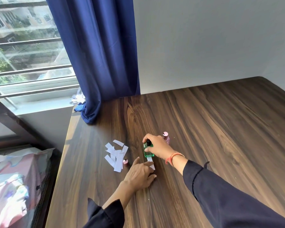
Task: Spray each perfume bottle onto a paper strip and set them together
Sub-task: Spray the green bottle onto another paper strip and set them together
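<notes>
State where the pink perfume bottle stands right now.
In the head view, the pink perfume bottle stands upright on the wooden table, just behind the right hand, which grips the green bottle.

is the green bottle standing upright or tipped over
Upright: the green bottle stands on its base on the table, black sprayer on top, with the right hand gripping it.

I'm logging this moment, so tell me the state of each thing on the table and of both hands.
Green bottle: upright, uncapped, gripped by right hand.
Pink bottle: upright, capped.
Strip: flat, under left hand.
Spare strips: loose pile.
Pink cap: off, beside pile.
</notes>
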Demonstrator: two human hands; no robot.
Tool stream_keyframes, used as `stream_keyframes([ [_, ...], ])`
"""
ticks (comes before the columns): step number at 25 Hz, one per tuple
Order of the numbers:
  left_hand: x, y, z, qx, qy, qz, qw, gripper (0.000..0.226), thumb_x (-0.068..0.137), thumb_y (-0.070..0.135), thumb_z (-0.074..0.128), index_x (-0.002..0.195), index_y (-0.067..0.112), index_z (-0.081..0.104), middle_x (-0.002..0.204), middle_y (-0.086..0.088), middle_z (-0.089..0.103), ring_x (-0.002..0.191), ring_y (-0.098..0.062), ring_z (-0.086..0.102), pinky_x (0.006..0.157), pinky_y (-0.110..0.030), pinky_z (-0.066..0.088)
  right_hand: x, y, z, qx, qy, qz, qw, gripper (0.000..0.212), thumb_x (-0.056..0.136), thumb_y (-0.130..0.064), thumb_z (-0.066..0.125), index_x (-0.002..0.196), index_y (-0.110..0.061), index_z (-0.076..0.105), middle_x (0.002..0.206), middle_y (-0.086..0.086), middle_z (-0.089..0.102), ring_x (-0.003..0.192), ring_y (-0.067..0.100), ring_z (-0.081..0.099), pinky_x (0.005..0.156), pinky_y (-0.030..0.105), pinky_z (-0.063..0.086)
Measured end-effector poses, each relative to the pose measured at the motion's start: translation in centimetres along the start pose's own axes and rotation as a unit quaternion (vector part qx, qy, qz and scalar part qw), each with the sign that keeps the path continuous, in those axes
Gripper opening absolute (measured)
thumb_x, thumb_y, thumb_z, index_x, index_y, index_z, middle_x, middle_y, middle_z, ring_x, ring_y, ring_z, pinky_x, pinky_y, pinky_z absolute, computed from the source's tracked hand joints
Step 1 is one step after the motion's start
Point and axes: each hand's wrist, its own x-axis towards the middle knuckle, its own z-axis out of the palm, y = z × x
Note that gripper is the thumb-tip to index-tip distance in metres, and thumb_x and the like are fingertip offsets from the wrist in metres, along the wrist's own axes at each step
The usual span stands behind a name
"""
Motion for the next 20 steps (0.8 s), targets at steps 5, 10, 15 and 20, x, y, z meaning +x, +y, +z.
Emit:
stream_keyframes([
  [5, -1.0, -0.9, 0.1, -0.031, 0.126, 0.011, 0.991, 0.03, 0.088, 0.029, 0.043, 0.109, 0.019, 0.063, 0.128, 0.002, 0.059, 0.126, -0.017, 0.047, 0.112, -0.039, 0.024, -0.5, 0.6, 0.4, -0.012, 0.015, -0.017, 1.0, 0.031, 0.083, -0.014, 0.062, 0.112, -0.017, 0.051, 0.113, 0.009, 0.065, 0.113, 0.027, 0.051, 0.088, 0.032, 0.026],
  [10, -2.8, -3.5, -0.2, -0.003, 0.281, -0.114, 0.953, 0.022, 0.061, 0.027, 0.068, 0.083, 0.025, 0.064, 0.091, 0.008, 0.068, 0.094, -0.015, 0.052, 0.072, -0.028, 0.045, -1.1, 0.3, 0.5, -0.024, 0.004, -0.028, 0.999, 0.044, 0.082, -0.01, 0.063, 0.122, -0.019, 0.046, 0.121, 0.009, 0.06, 0.117, 0.026, 0.048, 0.079, 0.026, 0.018],
  [15, -3.2, -4.2, 0.8, -0.037, 0.239, -0.212, 0.947, 0.022, 0.07, -0.005, 0.059, 0.082, 0.013, 0.067, 0.096, -0.006, 0.067, 0.09, -0.033, 0.056, 0.065, -0.033, 0.033, -1.9, 0.0, -0.4, -0.019, 0.005, -0.045, 0.999, 0.067, 0.079, -0.009, 0.066, 0.136, -0.022, 0.035, 0.136, 0.008, 0.049, 0.128, 0.025, 0.041, 0.09, 0.027, 0.023],
  [20, -3.2, -2.8, -1.4, -0.178, 0.302, -0.191, 0.917, 0.011, 0.08, 0.005, 0.055, 0.088, 0.007, 0.062, 0.091, -0.008, 0.064, 0.089, -0.03, 0.057, 0.07, -0.034, 0.042, -2.9, 0.2, -1.0, -0.054, 0.022, -0.08, 0.995, 0.072, 0.079, -0.016, 0.066, 0.14, -0.023, 0.028, 0.145, 0.002, 0.037, 0.135, 0.022, 0.034, 0.113, 0.048, 0.015],
])
